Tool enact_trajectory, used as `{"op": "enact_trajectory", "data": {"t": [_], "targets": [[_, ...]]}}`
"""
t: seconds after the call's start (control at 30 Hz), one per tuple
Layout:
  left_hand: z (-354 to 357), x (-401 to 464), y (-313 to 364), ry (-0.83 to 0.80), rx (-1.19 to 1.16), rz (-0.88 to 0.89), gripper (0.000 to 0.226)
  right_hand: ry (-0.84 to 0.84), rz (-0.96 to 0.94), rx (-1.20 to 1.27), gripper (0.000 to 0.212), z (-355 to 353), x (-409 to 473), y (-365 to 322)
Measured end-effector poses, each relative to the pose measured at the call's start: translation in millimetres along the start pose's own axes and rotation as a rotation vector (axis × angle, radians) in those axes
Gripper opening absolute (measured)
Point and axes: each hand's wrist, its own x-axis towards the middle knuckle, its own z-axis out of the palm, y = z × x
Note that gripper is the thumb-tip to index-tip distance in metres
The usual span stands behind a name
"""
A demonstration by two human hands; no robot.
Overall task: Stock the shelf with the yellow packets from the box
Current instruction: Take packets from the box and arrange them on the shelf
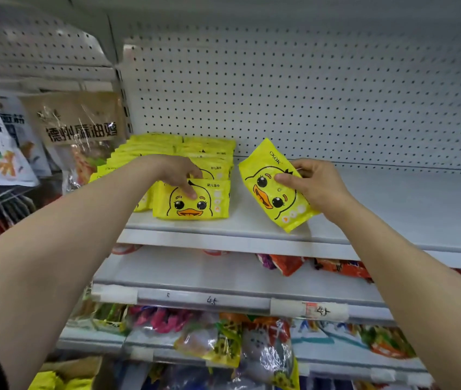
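Several yellow duck-face packets stand in rows (167, 153) on the left part of the white shelf (392, 204). My left hand (178, 173) grips the top edge of the front packet (192, 204), its fingers curled over the packet's face. My right hand (316, 184) pinches another yellow packet (273, 190), thumb on its front, and holds it tilted just above the shelf, to the right of the rows. More yellow packets (55, 381) show at the bottom left; the box itself is hidden.
A white pegboard (308, 94) backs the shelf. Hanging snack bags (77, 130) fill the bay to the left. Lower shelves (223, 302) carry colourful snack bags (252, 342) and price labels. The shelf right of the held packet is bare white board.
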Motion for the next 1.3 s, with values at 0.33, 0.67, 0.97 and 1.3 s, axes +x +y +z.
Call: {"op": "enact_trajectory", "data": {"t": [0.33,0.67,0.97,1.3], "targets": [[-9,32,-11,0.14,0.085,0.199,0.036,-0.04,-0.017,-0.069,0.022,23,38,-3],[1,44,-25,0.273,-0.016,0.224,0.052,-0.158,-0.043,-0.154,0.023,36,57,-15],[12,28,-45,0.448,-0.225,0.284,0.031,-0.313,-0.035,-0.255,0.03,59,64,-19],[-15,-30,-34,0.288,-0.352,0.185,0.045,-0.524,-0.14,-0.413,0.038,122,77,-24]]}}
